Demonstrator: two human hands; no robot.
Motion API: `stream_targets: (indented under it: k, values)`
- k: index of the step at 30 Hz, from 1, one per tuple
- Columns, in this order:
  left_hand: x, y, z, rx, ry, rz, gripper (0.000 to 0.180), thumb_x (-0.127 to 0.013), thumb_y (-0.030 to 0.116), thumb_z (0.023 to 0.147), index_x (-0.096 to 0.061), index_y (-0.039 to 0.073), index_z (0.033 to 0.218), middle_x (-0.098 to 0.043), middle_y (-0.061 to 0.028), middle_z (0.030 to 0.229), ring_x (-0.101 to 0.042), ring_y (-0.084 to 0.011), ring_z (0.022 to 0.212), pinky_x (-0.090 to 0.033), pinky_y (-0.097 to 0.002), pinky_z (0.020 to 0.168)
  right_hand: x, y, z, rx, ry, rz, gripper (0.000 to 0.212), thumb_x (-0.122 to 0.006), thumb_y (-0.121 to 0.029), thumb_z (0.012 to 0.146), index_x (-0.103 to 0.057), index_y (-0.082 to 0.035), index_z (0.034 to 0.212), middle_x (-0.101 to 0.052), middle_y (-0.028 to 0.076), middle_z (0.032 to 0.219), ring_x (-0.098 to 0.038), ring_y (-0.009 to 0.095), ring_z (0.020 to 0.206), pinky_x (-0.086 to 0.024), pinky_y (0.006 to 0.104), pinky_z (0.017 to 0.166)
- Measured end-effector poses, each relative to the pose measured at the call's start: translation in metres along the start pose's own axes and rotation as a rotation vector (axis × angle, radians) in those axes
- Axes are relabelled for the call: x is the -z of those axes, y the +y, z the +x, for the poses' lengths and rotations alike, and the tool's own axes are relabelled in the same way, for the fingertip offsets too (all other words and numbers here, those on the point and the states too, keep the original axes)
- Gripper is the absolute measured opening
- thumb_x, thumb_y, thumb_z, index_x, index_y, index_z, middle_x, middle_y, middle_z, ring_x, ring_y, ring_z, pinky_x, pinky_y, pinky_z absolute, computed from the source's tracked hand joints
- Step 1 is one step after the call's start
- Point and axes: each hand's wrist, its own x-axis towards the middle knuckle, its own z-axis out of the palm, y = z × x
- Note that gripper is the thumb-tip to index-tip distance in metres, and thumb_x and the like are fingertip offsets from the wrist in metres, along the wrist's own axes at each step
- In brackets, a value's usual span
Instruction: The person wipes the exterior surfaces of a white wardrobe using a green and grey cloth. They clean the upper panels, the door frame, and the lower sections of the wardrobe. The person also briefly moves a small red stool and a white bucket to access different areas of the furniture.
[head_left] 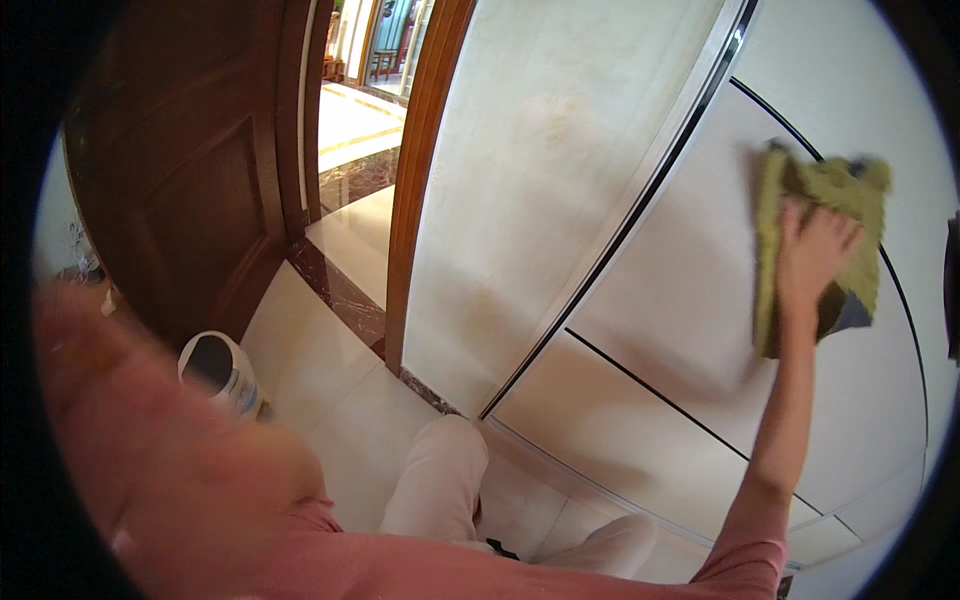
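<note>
My right hand [812, 258] is raised at the upper right and presses flat on a yellow-green cloth [850, 190] against a pale wall panel [690, 290] with thin dark seams. The cloth hangs folded, spreading above and beside my fingers. My right arm reaches up from the lower right edge in a pink sleeve. A blurred pink shape [130, 420] fills the lower left; I cannot tell if it is my left arm or shoulder, and no left hand shows.
A dark wooden door [180, 170] stands open at the left beside a brown door frame [415, 190]. A white bucket [222, 372] sits on the pale tiled floor [320, 380] near the door. My light trousers [440, 480] show at the bottom centre.
</note>
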Motion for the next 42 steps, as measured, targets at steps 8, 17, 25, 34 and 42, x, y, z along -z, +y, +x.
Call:
stream_targets:
  k: [8, 17, 25, 34, 42]
  values:
    - [-0.066, -0.042, -0.287, 1.269, -0.576, -0.029, 0.017, -0.056, 0.010, 0.100, -0.067, 0.001, 0.110, -0.066, -0.0061, 0.098, -0.063, -0.0132, 0.091, -0.050, -0.0268, 0.083, -0.131, -0.026, -0.241, 0.776, -0.436, 0.771, 0.049, -0.058, -0.028, 0.095, -0.052, -0.024, 0.144, -0.049, 0.002, 0.149, -0.043, 0.031, 0.137, -0.031, 0.0500, 0.115]
    - [-0.009, -0.001, -0.335, 1.522, -0.492, 0.128, 0.012, -0.057, 0.011, 0.097, -0.066, 0.003, 0.099, -0.066, -0.0100, 0.081, -0.064, -0.0243, 0.074, -0.051, -0.0327, 0.070, -0.009, 0.053, -0.180, 0.612, -0.772, 0.615, 0.045, -0.053, -0.014, 0.092, -0.059, -0.020, 0.137, -0.065, 0.011, 0.116, -0.059, 0.030, 0.108, -0.046, 0.0418, 0.095]
    - [-0.042, -0.011, -0.357, 1.262, -0.657, 0.133, 0.016, -0.059, 0.018, 0.097, -0.067, 0.004, 0.100, -0.068, -0.0138, 0.086, -0.066, -0.0318, 0.078, -0.051, -0.0396, 0.069, 0.014, -0.049, -0.004, 0.423, 0.197, 0.803, 0.043, -0.044, -0.015, 0.101, -0.049, -0.005, 0.143, -0.053, 0.018, 0.121, -0.046, 0.035, 0.114, -0.024, 0.0436, 0.110]
    - [-0.032, -0.021, -0.377, 1.087, -0.610, 0.183, 0.016, -0.060, 0.018, 0.096, -0.066, 0.003, 0.098, -0.069, -0.0143, 0.091, -0.066, -0.0344, 0.082, -0.052, -0.0418, 0.071, -0.007, -0.163, -0.100, 0.892, -0.300, 0.889, 0.030, -0.064, -0.020, 0.091, -0.064, -0.004, 0.117, -0.067, 0.018, 0.107, -0.064, 0.034, 0.100, -0.050, 0.0402, 0.086]
    - [-0.004, -0.032, -0.394, 1.075, -0.620, 0.282, 0.015, -0.061, 0.017, 0.094, -0.066, 0.003, 0.097, -0.068, -0.0137, 0.090, -0.065, -0.0351, 0.081, -0.051, -0.0439, 0.071, -0.056, -0.137, -0.062, 0.771, -0.054, 0.843, 0.043, -0.043, -0.025, 0.102, -0.052, -0.004, 0.138, -0.057, 0.019, 0.136, -0.051, 0.034, 0.128, -0.039, 0.0428, 0.109]
